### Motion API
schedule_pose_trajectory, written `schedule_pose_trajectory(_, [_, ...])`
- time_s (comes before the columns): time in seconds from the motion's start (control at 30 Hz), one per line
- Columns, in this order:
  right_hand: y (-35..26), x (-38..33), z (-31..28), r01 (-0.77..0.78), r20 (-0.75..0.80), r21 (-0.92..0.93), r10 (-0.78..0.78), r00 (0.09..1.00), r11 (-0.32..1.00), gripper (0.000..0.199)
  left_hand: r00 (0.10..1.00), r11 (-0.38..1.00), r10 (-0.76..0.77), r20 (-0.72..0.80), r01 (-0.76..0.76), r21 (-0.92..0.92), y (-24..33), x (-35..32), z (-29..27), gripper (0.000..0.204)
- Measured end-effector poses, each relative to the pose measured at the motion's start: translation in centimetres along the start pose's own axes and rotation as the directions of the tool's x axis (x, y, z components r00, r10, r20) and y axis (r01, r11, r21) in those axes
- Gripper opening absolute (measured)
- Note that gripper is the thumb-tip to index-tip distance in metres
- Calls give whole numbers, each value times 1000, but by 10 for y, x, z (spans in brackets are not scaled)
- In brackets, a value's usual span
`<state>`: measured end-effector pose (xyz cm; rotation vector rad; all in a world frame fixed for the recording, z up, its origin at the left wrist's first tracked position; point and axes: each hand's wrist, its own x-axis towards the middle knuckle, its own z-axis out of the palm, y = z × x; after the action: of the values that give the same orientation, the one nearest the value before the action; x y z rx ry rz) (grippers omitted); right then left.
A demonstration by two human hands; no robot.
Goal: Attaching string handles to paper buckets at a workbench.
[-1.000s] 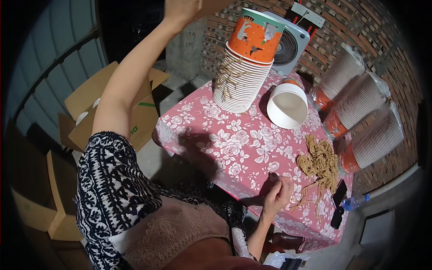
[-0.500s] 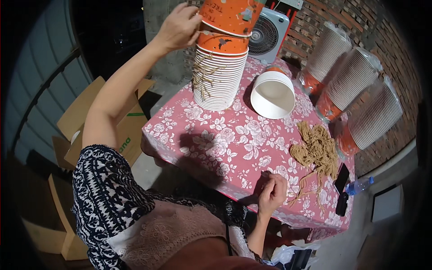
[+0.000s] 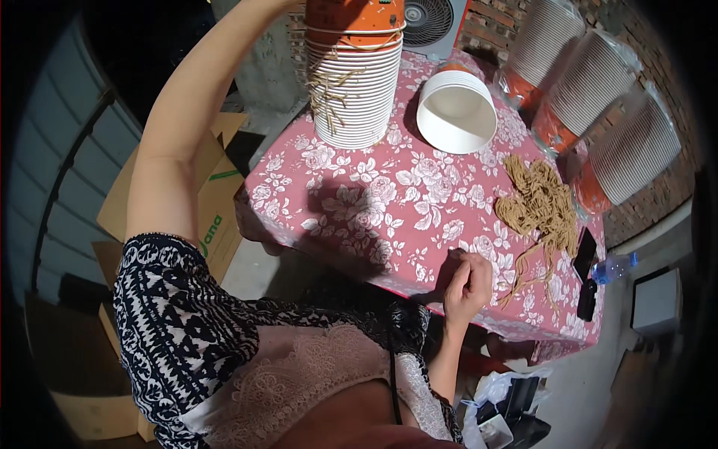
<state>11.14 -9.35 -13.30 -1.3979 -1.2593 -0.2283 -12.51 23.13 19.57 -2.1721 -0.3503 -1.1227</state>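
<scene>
A tall upside-down stack of paper buckets point(image 3: 355, 97) with white rims and orange printed sides stands on the table's far left. Short ends of tan twine point(image 3: 333, 86) stick out along its left side. The topmost orange bucket point(image 3: 351, 15) sits over the stack and runs past the upper edge. My left arm is raised beside it; of my left hand point(image 3: 288, 2) only a sliver shows, its fingers out of frame. Over the table's near edge, my right hand point(image 3: 468, 288) is closed in a loose fist, nothing visible in it. A few nested buckets point(image 3: 456, 112) lie tipped, white opening toward me.
Tan twine point(image 3: 542, 206) lies heaped on the flowered tablecloth point(image 3: 419, 194). By it are a phone point(image 3: 585, 254), a black object point(image 3: 587, 299) and a plastic bottle point(image 3: 615, 268). Bagged bucket stacks point(image 3: 632, 150) line the right, a fan point(image 3: 419, 22) stands behind, cardboard boxes point(image 3: 213, 202) left.
The topmost bucket has come down further over the stack, narrowing the orange band beneath its rim. My left hand has slipped mostly past the upper edge as the view tilted down. My right hand stays closed.
</scene>
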Motion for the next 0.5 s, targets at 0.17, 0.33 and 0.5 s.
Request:
schedule_pose_trajectory(0.17, [1, 0, 3, 7, -1, -59, -7, 1000, 998, 10, 992, 962, -122, 11, 121, -247, 20, -32, 17, 31])
schedule_pose_trajectory(0.33, [0, 0, 2, -10, 43, -91, 14, 999, 996, 10, 982, 966, -178, 63, 186, -177, 33, -32, 17, 38])
schedule_pose_trajectory(0.5, [2, 2, 3, 3, 1, -49, -3, 1000, 999, 9, 996, 978, -60, -61, 71, 194, 66, -53, 40, 53])
